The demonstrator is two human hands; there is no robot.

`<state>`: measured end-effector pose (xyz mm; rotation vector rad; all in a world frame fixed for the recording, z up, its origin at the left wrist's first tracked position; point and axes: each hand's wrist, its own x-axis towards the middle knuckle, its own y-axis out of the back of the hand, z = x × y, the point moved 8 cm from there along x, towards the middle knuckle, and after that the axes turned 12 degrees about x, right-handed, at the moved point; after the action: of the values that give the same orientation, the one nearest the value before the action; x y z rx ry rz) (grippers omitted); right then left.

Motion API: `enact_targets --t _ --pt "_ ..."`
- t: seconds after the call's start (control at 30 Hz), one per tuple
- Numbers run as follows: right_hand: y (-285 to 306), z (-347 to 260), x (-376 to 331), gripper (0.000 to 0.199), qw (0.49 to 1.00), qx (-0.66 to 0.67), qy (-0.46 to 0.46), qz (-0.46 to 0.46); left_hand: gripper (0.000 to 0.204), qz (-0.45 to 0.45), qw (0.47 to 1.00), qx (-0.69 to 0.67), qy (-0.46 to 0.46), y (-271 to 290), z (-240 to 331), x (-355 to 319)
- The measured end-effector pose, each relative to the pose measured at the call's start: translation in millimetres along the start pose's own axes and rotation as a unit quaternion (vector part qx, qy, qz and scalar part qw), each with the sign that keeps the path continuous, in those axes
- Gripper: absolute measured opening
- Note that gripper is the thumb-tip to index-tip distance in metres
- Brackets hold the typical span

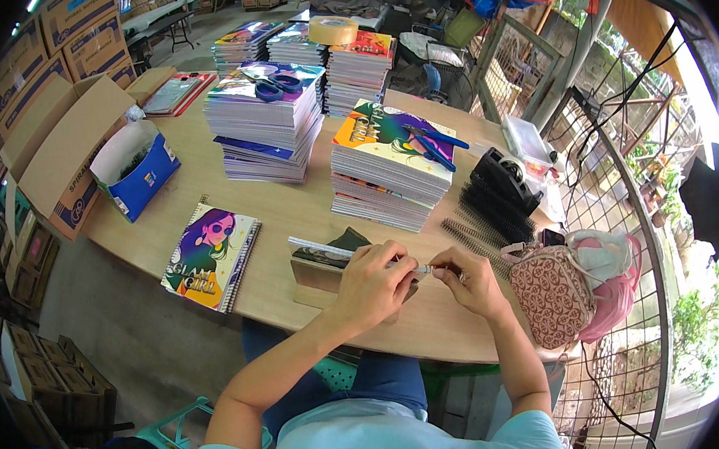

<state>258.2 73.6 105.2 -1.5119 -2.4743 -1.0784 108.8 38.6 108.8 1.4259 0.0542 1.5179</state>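
Note:
A notebook block (320,252) stands on its edge in a small wooden stand (315,279) at the table's near side. My left hand (380,278) is closed over its right part, fingers wrapped across the top edge. At the block's right end my right hand (471,281) pinches with thumb and forefinger; what lies between them is too small to make out. To the left lies a spiral-bound notebook (210,255) with a colourful illustrated cover. Loose black spiral coils (495,214) lie beyond my right hand.
Beyond the stand rises a notebook stack (390,176) topped by blue-handled pliers (435,146). Another stack (261,128) carries scissors (277,88). A tape dispenser (507,179) and patterned pouch (551,295) sit right; a blue box (145,182) and open carton (61,155) left.

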Motion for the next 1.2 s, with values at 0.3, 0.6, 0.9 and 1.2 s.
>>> enact_targets --t 0.3,0.6,0.9,1.2 --pt "-15 -19 5 0.023 0.996 -0.074 0.002 -0.039 0.036 -0.001 0.999 -0.046 -0.012 0 -6 -4" --pt "20 17 45 0.033 0.998 0.005 -0.054 0.020 0.030 -0.013 0.998 0.020 -0.066 4 14 -9" --pt "-100 115 100 0.055 0.914 -0.204 -0.151 -0.318 0.028 0.004 0.995 0.058 -0.078 -13 8 -13" --pt "-148 97 101 0.052 0.898 -0.261 -0.125 -0.332 0.029 0.009 0.995 -0.035 -0.092 -11 10 -9"
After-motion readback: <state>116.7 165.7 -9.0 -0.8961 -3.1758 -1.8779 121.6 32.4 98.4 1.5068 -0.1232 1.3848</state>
